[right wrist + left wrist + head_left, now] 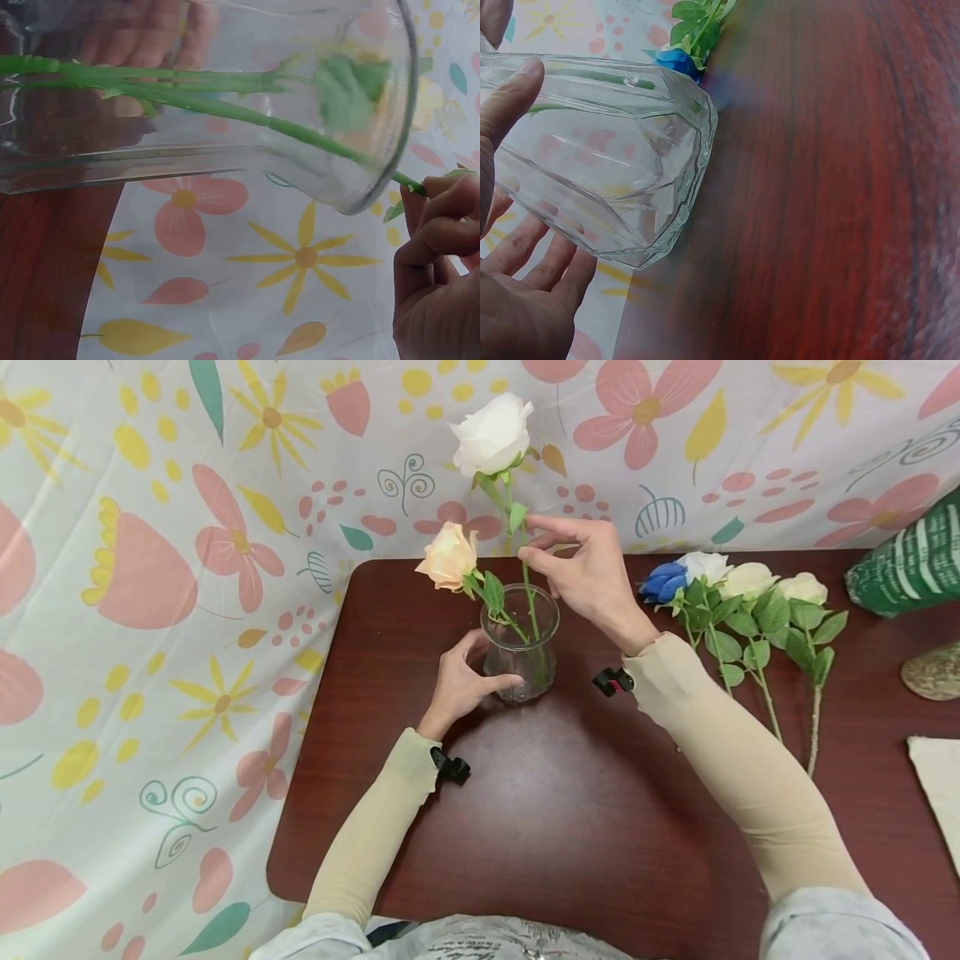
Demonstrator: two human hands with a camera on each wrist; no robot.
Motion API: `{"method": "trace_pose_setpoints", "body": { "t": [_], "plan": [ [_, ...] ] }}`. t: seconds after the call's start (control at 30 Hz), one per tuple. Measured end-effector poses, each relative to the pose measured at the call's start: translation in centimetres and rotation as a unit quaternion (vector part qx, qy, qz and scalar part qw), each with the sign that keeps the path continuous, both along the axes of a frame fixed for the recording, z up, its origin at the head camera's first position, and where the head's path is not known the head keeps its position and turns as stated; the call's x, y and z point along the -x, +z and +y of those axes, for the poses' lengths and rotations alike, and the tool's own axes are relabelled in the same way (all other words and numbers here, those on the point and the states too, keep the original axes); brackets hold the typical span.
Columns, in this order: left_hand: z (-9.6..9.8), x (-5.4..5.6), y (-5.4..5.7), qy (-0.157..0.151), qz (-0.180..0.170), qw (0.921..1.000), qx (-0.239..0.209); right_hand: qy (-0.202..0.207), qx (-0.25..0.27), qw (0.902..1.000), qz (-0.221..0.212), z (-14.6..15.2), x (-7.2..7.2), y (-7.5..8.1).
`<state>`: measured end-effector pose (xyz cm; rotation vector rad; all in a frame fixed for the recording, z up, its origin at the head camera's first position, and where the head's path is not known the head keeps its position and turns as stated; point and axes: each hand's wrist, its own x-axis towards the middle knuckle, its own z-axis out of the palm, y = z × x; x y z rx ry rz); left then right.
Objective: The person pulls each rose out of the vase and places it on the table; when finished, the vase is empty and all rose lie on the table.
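Observation:
A clear glass vase stands on the table, and my left hand holds its side with thumb in front and fingers behind. In the left wrist view the thumb and spread fingers lie on both sides of the faceted glass. My right hand pinches the stem of a white rose above the vase rim. That stem runs down inside the glass. A peach rose also stands in the vase, leaning left over the rim.
To the right lie a blue rose and several white roses with leafy stems. A green patterned object and a mottled rounded item are at the far right, above a pale sheet. A floral curtain hangs behind the table.

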<state>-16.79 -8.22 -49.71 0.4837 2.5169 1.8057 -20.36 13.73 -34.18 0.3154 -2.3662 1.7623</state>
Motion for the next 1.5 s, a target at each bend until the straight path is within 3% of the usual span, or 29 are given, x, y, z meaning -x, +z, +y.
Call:
{"method": "trace_pose_setpoints", "body": {
  "t": [0.27, 0.5, 0.7, 1.07, 1.5],
  "plan": [
    [0.1, -0.1, 0.1, 0.007, -0.003, 0.9999, 0.010, -0.012, 0.072, 0.9971, 0.024, 0.5, -0.6, 0.9],
    [0.1, -0.1, 0.1, 0.008, 0.001, 0.9999, 0.007, -0.020, 0.168, 0.9850, 0.036, 0.6, -0.8, 1.7],
    [0.1, -0.1, 0.0, 0.004, 0.002, 1.0000, 0.000, -0.036, 0.214, 0.9748, 0.051, 0.9, -0.9, 2.0],
    [0.1, 0.0, 0.0, 0.003, -0.002, 1.0000, 0.000, -0.088, 0.311, 0.9427, 0.081, 1.4, -1.2, 1.6],
    [0.0, 0.0, 0.0, 0.001, -0.001, 1.0000, -0.005, -0.122, 0.376, 0.9114, 0.115, 2.7, -1.7, 1.8]
  ]
}}
